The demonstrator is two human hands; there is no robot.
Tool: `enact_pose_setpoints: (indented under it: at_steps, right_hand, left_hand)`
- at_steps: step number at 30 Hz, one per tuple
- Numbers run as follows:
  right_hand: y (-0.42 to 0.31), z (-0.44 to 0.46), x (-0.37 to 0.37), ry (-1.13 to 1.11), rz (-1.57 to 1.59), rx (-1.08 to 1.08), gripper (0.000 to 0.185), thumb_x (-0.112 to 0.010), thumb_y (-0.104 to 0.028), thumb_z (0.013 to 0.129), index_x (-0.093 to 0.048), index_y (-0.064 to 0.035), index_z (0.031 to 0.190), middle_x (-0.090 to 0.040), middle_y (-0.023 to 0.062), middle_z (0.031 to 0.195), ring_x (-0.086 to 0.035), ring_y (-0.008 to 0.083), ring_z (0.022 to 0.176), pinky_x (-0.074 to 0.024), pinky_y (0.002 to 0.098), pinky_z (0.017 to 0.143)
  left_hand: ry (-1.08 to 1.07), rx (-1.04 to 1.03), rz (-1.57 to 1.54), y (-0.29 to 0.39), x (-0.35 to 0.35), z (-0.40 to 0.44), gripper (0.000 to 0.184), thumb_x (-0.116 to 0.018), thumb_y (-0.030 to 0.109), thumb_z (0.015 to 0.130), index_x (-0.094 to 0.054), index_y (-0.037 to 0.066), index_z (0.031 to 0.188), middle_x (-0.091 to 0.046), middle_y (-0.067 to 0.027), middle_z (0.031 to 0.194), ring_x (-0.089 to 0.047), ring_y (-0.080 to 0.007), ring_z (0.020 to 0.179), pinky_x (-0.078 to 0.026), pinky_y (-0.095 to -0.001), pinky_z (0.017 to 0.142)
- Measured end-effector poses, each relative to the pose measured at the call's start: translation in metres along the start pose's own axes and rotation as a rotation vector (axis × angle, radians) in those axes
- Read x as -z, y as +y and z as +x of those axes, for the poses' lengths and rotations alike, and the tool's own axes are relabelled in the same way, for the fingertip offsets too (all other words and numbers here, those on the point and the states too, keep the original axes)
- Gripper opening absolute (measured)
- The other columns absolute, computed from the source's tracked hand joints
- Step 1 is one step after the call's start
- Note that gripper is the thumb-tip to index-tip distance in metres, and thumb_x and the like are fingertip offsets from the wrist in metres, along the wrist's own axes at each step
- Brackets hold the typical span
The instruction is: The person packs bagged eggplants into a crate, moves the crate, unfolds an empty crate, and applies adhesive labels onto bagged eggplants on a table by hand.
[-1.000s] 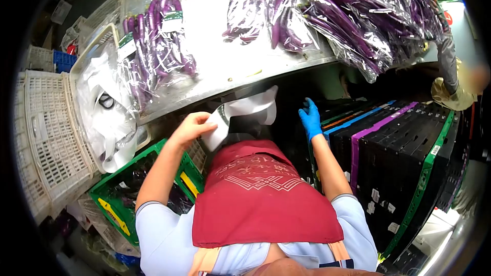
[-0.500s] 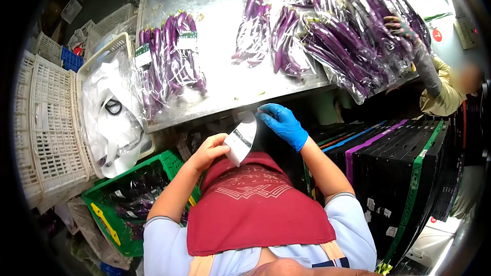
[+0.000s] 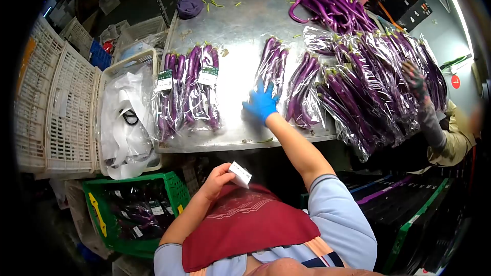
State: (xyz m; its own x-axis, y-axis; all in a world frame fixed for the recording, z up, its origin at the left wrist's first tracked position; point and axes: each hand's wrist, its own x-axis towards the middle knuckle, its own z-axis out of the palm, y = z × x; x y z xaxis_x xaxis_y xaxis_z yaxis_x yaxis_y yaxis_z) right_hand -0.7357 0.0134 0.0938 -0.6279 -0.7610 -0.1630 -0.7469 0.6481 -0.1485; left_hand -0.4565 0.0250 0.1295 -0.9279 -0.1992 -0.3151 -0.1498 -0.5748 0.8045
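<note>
My bare left hand [image 3: 217,180] pinches a small stack or strip of white labels [image 3: 240,174] in front of my apron. Over the metal table, my right hand [image 3: 263,103] in a blue glove lies with fingers spread on the lower end of a clear bag of long purple eggplants [image 3: 272,62]. Beside it, to the right, is another bagged bunch of eggplants [image 3: 303,89]. Further left lie bagged eggplants [image 3: 192,89] that carry green and white labels [image 3: 207,76].
A large pile of bagged eggplants [image 3: 368,87] covers the table's right side, where a co-worker's gloved hand [image 3: 415,81] rests. Loose eggplants [image 3: 335,10] lie behind. A white basket [image 3: 155,61] with label strips and a green crate [image 3: 176,194] stand left.
My right hand has left the labels and reached forward onto an eggplant bag. My left hand keeps the labels. The camera view has shifted, showing more of the table.
</note>
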Motion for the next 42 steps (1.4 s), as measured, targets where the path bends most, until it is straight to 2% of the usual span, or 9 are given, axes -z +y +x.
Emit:
enact_pose_setpoints:
  at_steps: [6, 9, 14, 17, 20, 21, 34, 37, 42]
  right_hand:
    - [0.028, -0.028, -0.037, 0.073, 0.147, 0.396, 0.059, -0.051, -0.053, 0.07, -0.046, -0.0198, 0.118, -0.018, 0.016, 0.137, -0.005, 0.0467, 0.124, -0.0028, 0.0671, 0.09]
    - [0.031, -0.038, 0.009, -0.054, 0.14, 0.528, 0.052, -0.058, -0.043, 0.069, -0.05, -0.017, 0.114, -0.029, 0.014, 0.132, -0.02, 0.0524, 0.116, -0.019, 0.0666, 0.087]
    - [0.046, -0.059, 0.018, -0.094, 0.0, 0.707, 0.05, -0.055, -0.042, 0.075, -0.047, -0.0166, 0.117, -0.029, 0.013, 0.133, -0.021, 0.0513, 0.117, -0.0227, 0.0584, 0.092]
    - [0.047, -0.073, 0.03, 0.039, 0.545, 0.671, 0.042, -0.056, -0.022, 0.078, -0.044, -0.0064, 0.116, -0.036, 0.0175, 0.127, -0.036, 0.0372, 0.115, -0.0325, 0.0377, 0.094]
    - [0.021, -0.114, 0.074, -0.054, 0.813, 0.429, 0.019, -0.057, -0.009, 0.076, -0.054, -0.0006, 0.093, -0.057, 0.0129, 0.089, -0.056, 0.026, 0.081, -0.0438, 0.0306, 0.072]
    - [0.015, -0.126, 0.066, 0.126, 0.853, 0.616, 0.012, -0.058, -0.006, 0.075, -0.055, -0.001, 0.085, -0.056, 0.01, 0.077, -0.054, 0.0225, 0.07, -0.0431, 0.0286, 0.065]
    - [-0.032, -0.178, 0.071, 0.312, 0.399, 0.75, 0.022, -0.062, -0.019, 0.066, -0.052, -0.0067, 0.081, -0.055, 0.0098, 0.079, -0.053, 0.0258, 0.068, -0.0413, 0.0332, 0.058]
    - [-0.02, -0.173, 0.064, 0.081, 0.546, 0.766, 0.016, -0.06, -0.017, 0.068, -0.055, -0.0056, 0.078, -0.056, 0.0113, 0.076, -0.054, 0.0291, 0.07, -0.0425, 0.0347, 0.06]
    - [0.01, -0.124, 0.07, -0.364, 1.131, 0.158, 0.019, -0.055, -0.013, 0.078, -0.057, 0.0005, 0.091, -0.058, 0.0016, 0.077, -0.051, 0.0079, 0.073, -0.0429, 0.0232, 0.066]
  left_hand:
    - [-0.04, -0.061, 0.023, 0.021, -0.018, 0.023, 0.028, -0.05, 0.013, 0.076, -0.053, -0.001, 0.1, -0.057, -0.0068, 0.093, -0.053, -0.0138, 0.088, -0.041, -0.0269, 0.079]
    - [-0.022, -0.097, 0.023, 0.022, -0.026, 0.033, 0.031, -0.051, 0.013, 0.076, -0.053, 0.0, 0.104, -0.057, -0.0044, 0.095, -0.051, -0.0116, 0.089, -0.038, -0.0258, 0.081]
    - [0.049, -0.092, -0.048, 0.022, -0.034, 0.034, 0.031, -0.054, 0.012, 0.079, -0.052, -0.001, 0.108, -0.056, -0.0038, 0.1, -0.05, -0.0109, 0.092, -0.039, -0.0265, 0.084]
    - [0.128, -0.093, -0.023, 0.024, -0.032, 0.029, 0.027, -0.053, 0.009, 0.08, -0.053, -0.002, 0.106, -0.058, -0.005, 0.097, -0.053, -0.0113, 0.088, -0.042, -0.0255, 0.079]
    - [0.18, -0.079, 0.015, 0.02, -0.023, 0.027, 0.024, -0.053, 0.008, 0.081, -0.054, -0.002, 0.102, -0.059, -0.0049, 0.092, -0.054, -0.0106, 0.082, -0.043, -0.0243, 0.075]
    - [0.199, -0.072, 0.024, 0.017, -0.021, 0.025, 0.023, -0.053, 0.008, 0.081, -0.054, -0.002, 0.101, -0.059, -0.0048, 0.09, -0.054, -0.0103, 0.081, -0.043, -0.024, 0.073]
    - [0.253, -0.195, 0.471, 0.006, -0.022, 0.001, 0.018, -0.052, 0.005, 0.08, -0.059, -0.001, 0.095, -0.059, -0.002, 0.073, -0.052, -0.006, 0.066, -0.043, -0.02, 0.061]
    - [0.202, -0.143, 0.357, 0.005, -0.022, 0.0, 0.019, -0.052, 0.007, 0.081, -0.058, -0.004, 0.096, -0.06, -0.0032, 0.08, -0.053, -0.0063, 0.072, -0.043, -0.0203, 0.064]
    - [0.161, 0.032, 0.136, 0.01, -0.024, -0.001, 0.021, -0.052, 0.008, 0.082, -0.057, -0.005, 0.097, -0.061, -0.0053, 0.087, -0.055, -0.0095, 0.079, -0.044, -0.0231, 0.072]
